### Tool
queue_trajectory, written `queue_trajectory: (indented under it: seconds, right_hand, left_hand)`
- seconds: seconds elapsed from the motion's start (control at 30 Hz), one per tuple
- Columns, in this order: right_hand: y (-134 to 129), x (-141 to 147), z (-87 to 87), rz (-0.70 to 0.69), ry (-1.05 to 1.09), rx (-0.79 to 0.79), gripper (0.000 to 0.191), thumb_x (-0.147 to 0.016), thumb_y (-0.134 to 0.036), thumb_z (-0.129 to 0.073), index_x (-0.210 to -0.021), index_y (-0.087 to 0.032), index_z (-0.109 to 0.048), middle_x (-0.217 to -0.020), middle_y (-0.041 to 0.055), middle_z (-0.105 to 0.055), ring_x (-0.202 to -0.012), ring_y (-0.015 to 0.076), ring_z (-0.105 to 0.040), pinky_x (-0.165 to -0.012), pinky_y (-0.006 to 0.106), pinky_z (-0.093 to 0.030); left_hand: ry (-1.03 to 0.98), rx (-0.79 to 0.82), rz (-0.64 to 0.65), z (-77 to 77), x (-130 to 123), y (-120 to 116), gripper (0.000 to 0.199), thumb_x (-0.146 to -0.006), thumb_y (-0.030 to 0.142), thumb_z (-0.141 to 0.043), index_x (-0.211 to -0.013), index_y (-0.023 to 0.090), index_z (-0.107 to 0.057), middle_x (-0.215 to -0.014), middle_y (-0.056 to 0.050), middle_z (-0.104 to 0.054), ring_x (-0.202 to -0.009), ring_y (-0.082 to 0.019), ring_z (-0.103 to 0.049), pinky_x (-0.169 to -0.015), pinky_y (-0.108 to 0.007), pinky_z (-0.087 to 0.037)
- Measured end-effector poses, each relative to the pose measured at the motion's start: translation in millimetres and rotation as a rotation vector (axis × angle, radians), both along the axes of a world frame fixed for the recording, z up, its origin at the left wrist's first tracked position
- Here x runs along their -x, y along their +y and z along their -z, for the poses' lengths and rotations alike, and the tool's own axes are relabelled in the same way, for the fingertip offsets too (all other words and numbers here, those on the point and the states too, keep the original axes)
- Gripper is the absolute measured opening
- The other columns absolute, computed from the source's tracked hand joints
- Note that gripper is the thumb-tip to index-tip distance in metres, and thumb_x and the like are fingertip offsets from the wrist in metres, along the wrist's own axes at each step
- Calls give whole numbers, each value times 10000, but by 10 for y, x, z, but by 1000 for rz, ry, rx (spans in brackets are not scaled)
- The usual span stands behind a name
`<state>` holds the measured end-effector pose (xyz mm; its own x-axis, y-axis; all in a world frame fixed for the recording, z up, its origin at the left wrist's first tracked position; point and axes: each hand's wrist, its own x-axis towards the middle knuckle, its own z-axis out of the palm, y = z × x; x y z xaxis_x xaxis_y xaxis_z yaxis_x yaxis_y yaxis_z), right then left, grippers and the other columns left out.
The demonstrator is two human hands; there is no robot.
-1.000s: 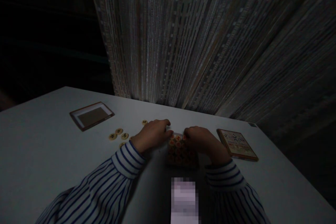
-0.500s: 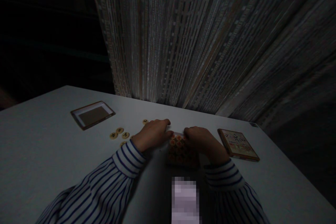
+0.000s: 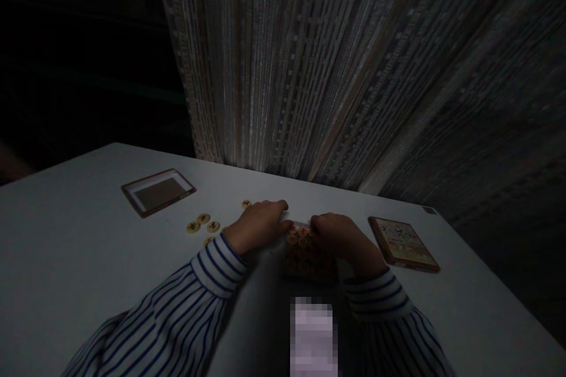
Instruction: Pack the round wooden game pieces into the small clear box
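Between my hands lies a pack of Chinese chess pieces (image 3: 302, 241), round wooden discs with red characters set close together in rows; its near part is in deep shadow. My left hand (image 3: 260, 224) is at its upper left corner, thumb against the edge and index finger stretched above it. The curled fingers of my right hand (image 3: 338, 235) grip the upper right corner. Left of my left hand several loose chess pieces (image 3: 213, 227) with dark characters lie on the white table (image 3: 110, 271), one partly covered by my sleeve.
An open shallow box half (image 3: 145, 212) with a brown rim lies at the far left. To the right is a flat box with a printed cover (image 3: 404, 243). A strip-patterned curtain (image 3: 274, 70) hangs behind the table. A small dark item (image 3: 428, 210) sits at the back right corner.
Both hands stay at the pack's upper corners, almost unmoved. The view has shifted very slightly, and the scene looks a little different in brightness.
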<state>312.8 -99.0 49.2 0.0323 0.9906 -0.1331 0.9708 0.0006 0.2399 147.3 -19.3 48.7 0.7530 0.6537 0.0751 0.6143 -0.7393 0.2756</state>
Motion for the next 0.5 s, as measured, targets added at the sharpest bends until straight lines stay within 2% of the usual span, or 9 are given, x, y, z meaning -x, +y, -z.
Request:
queue_trajectory:
  seconds: [0.5]
  right_hand:
    - [-5, 18, -50, -22, 5, 48, 264, -840, -146, -380, -927, -140, -629, -916, 122, -671, -851, 239, -637, -670, 312, -459]
  left_hand:
    - [43, -18, 9, 20, -3, 15, 383, -821, 402, -444, -1116, 176, -538, -953, -108, -681, -891, -259, -623, -731, -336, -443]
